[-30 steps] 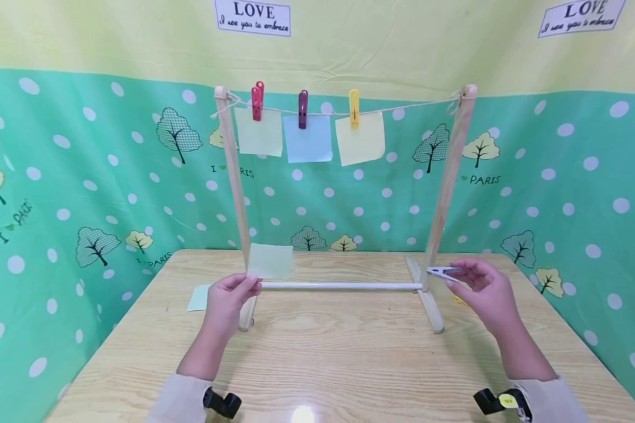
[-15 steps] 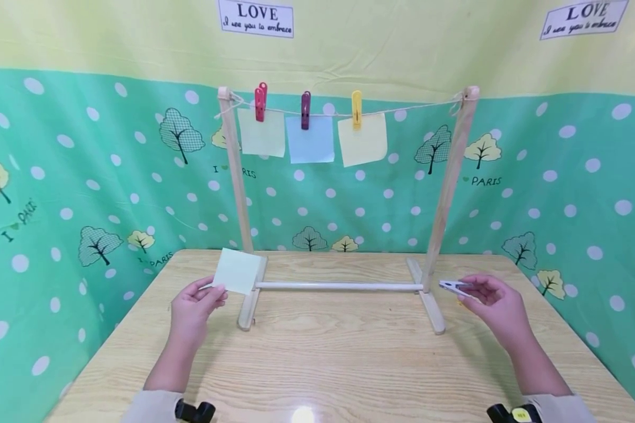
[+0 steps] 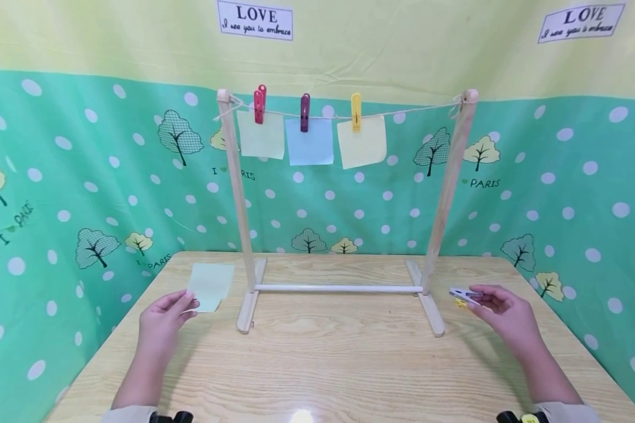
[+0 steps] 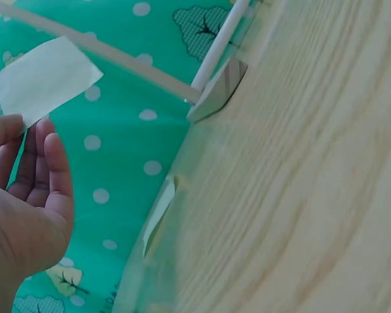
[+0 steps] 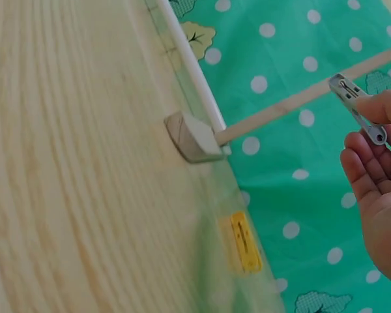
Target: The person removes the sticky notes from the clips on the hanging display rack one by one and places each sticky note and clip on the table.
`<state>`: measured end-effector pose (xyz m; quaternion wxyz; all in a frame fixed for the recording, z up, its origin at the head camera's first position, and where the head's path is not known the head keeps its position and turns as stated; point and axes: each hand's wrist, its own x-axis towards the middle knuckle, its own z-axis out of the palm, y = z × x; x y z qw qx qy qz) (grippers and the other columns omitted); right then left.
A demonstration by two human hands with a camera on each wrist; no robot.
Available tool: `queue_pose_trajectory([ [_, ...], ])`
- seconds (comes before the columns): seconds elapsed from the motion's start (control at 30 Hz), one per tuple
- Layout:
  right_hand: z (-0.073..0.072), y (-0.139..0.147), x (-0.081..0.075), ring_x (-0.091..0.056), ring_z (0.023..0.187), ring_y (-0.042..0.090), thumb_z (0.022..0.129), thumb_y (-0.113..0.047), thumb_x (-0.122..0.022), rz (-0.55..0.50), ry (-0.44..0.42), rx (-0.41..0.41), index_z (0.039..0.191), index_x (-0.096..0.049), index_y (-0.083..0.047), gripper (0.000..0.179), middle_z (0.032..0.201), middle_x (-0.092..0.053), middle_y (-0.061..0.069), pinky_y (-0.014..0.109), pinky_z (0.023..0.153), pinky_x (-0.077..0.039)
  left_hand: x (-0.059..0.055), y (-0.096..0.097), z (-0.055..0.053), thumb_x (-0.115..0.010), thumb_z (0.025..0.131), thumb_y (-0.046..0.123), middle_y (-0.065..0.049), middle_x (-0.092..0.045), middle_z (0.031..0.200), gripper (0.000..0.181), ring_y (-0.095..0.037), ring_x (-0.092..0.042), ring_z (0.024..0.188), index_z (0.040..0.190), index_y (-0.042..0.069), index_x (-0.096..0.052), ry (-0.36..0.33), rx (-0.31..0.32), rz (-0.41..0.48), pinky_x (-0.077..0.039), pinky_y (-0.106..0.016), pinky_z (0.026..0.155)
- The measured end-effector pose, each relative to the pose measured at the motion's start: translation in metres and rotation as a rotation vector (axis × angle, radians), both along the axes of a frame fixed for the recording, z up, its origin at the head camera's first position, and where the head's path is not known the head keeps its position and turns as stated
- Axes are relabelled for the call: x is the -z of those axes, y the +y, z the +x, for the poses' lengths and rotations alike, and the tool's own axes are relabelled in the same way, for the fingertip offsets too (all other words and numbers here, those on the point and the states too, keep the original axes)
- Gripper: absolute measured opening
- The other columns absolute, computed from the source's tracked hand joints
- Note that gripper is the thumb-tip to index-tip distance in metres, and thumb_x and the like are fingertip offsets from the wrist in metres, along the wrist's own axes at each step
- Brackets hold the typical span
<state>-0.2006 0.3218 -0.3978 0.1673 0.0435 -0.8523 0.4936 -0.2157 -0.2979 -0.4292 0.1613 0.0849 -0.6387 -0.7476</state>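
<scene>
My left hand (image 3: 161, 323) pinches a square pale green paper note (image 3: 211, 282) by its lower edge, left of the wooden stand. In the left wrist view a second paper note (image 4: 159, 215) lies on the table near its edge; in the head view the held one largely hides it. Right of the stand, thumb and fingers of my right hand (image 3: 508, 311) pinch a grey clothespin (image 5: 355, 107) by its handle end. A yellow clothespin (image 5: 246, 242) lies on the table just beyond that hand.
The wooden stand (image 3: 338, 288) has two posts with a string (image 3: 418, 110) between them. From it hang a greenish note (image 3: 261, 141) under a red clothespin, a blue note (image 3: 309, 147) under a purple one, and a cream note (image 3: 362, 147) under a yellow one. A patterned curtain stands behind.
My left hand has moved left and down with its note, from beside the stand's left post to over the note on the table. The right hand has drifted right and slightly down with the clothespin.
</scene>
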Motion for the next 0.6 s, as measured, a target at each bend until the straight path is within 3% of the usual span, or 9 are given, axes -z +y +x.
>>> queue_pose_trajectory([
  [0.07, 0.0, 0.004, 0.002, -0.055, 0.088, 0.001, 0.08, -0.021, -0.066, 0.003, -0.016, 0.005, 0.114, -0.053, 0.001, 0.042, 0.104, -0.056, 0.004, 0.01, 0.073, -0.047, -0.015, 0.005, 0.012, -0.069, 0.077, 0.023, -0.003, -0.066, 0.086, 0.038, -0.013, -0.063, 0.081, 0.106, 0.001, -0.06, -0.055, 0.004, -0.016, -0.051, -0.027, 0.076],
  [0.17, 0.0, 0.009, 0.007, -0.056, 0.085, 0.002, 0.08, -0.022, -0.067, 0.014, -0.06, 0.017, 0.111, -0.052, 0.0, 0.041, 0.1, -0.057, 0.006, 0.012, 0.072, -0.048, -0.019, 0.001, 0.018, -0.069, 0.077, 0.022, -0.002, -0.066, 0.084, 0.035, -0.012, -0.064, 0.079, 0.105, 0.002, -0.061, -0.09, 0.022, -0.056, -0.05, -0.025, 0.076],
  [0.47, -0.005, 0.023, 0.022, -0.057, 0.082, 0.001, 0.081, -0.028, -0.065, 0.098, -0.152, 0.009, 0.116, -0.053, -0.003, 0.045, 0.102, -0.058, 0.011, 0.017, 0.069, -0.051, -0.006, -0.015, 0.016, -0.071, 0.075, 0.019, -0.001, -0.067, 0.083, 0.036, -0.015, -0.065, 0.078, 0.104, 0.0, -0.06, -0.133, 0.05, -0.109, -0.052, -0.028, 0.074],
  [0.6, -0.007, 0.028, 0.027, -0.056, 0.081, 0.001, 0.081, -0.021, -0.065, 0.109, -0.181, 0.021, 0.112, -0.053, -0.002, 0.038, 0.102, -0.057, 0.013, 0.016, 0.068, -0.05, 0.001, -0.018, 0.012, -0.069, 0.077, 0.02, -0.003, -0.067, 0.087, 0.042, -0.016, -0.065, 0.081, 0.108, -0.004, -0.055, -0.205, 0.1, -0.209, -0.051, -0.031, 0.076],
])
